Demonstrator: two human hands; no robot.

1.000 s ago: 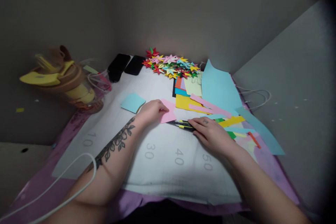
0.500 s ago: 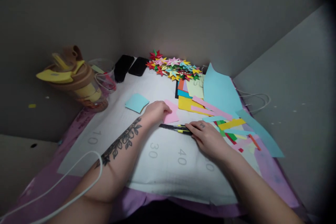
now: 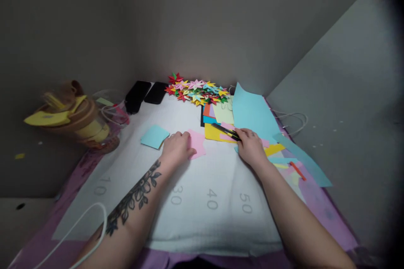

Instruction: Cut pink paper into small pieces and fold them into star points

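My left hand (image 3: 177, 148) rests on the left part of a pink paper square (image 3: 198, 143), its fingers curled and the thumb on the paper. A light blue paper square (image 3: 154, 136) lies just to its left. My right hand (image 3: 251, 145) is closed around dark, slim tools (image 3: 224, 131), which look like a pen or a cutter. They point up and left over a yellow sheet (image 3: 212, 132) and pink strips. Right of this hand lie a yellow strip (image 3: 274, 149) and other paper scraps.
Folded paper stars (image 3: 197, 87) are piled at the back, beside two black phones (image 3: 157, 93). A large light blue sheet (image 3: 252, 107) lies back right. At the left, a brown-rimmed cup (image 3: 91, 128) stands near a clear cup. A white cable (image 3: 104, 214) crosses the lower left.
My right hand has lifted the dark tools from beside the pink square and moved them up over the yellow sheet. My left hand remains at the pink square. The view has shifted slightly.
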